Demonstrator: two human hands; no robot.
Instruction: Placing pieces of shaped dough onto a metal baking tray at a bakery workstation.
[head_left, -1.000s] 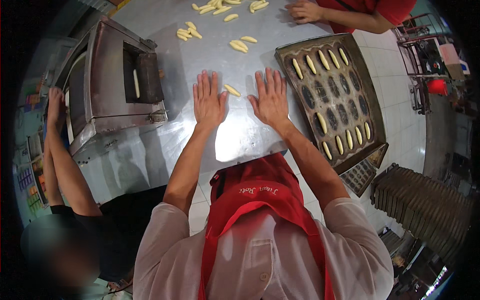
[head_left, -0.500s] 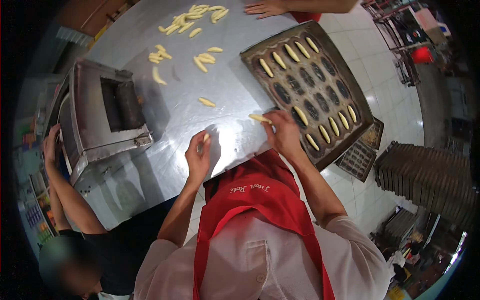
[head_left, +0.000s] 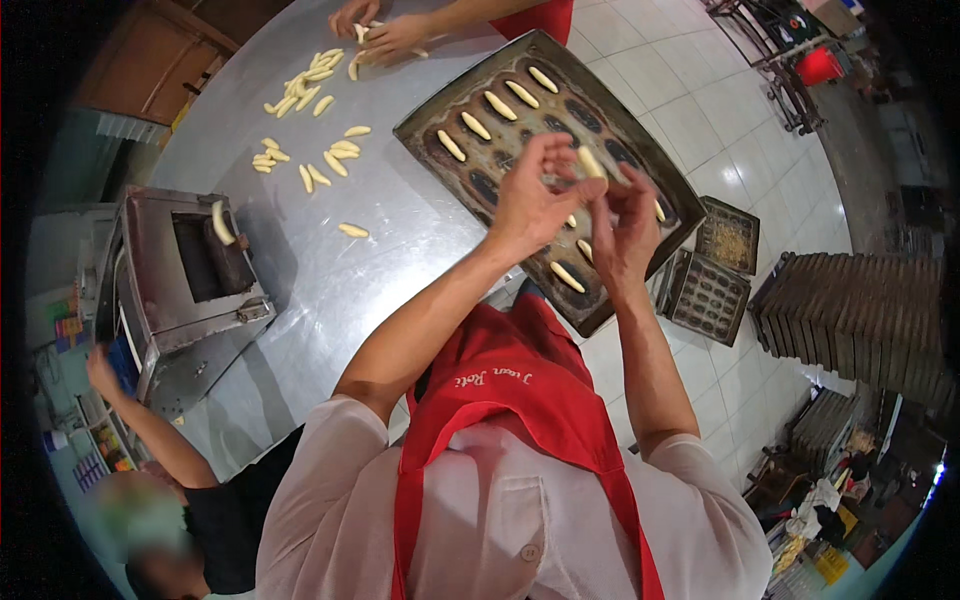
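Note:
Both my hands are raised over the dark moulded baking tray (head_left: 413, 122), to the right of the metal table. A pale finger-shaped dough roll (head_left: 590, 162) stands tilted between them. My left hand (head_left: 540, 192) has its thumb and bent fingers about the roll. The fingertips of my right hand (head_left: 626, 228) meet at its lower end; their grip is partly hidden. Several dough rolls (head_left: 500, 105) lie in the tray's far hollows, and more in the near ones, partly behind my hands. One roll (head_left: 353, 230) rests alone on the table.
Loose dough rolls (head_left: 302, 85) lie across the far metal table (head_left: 400, 200). There a co-worker's hands (head_left: 385, 38) handle some. A metal machine (head_left: 165, 290) stands left, a roll (head_left: 222, 222) at its opening; another person's hand (head_left: 103, 372) is beside it. Stacked trays (head_left: 850, 315) stand right.
My hands have come together over the tray, the left one moving furthest right. The view has shifted. Co-worker's hands now handle dough at the far edge, and a roll has appeared at the machine's opening.

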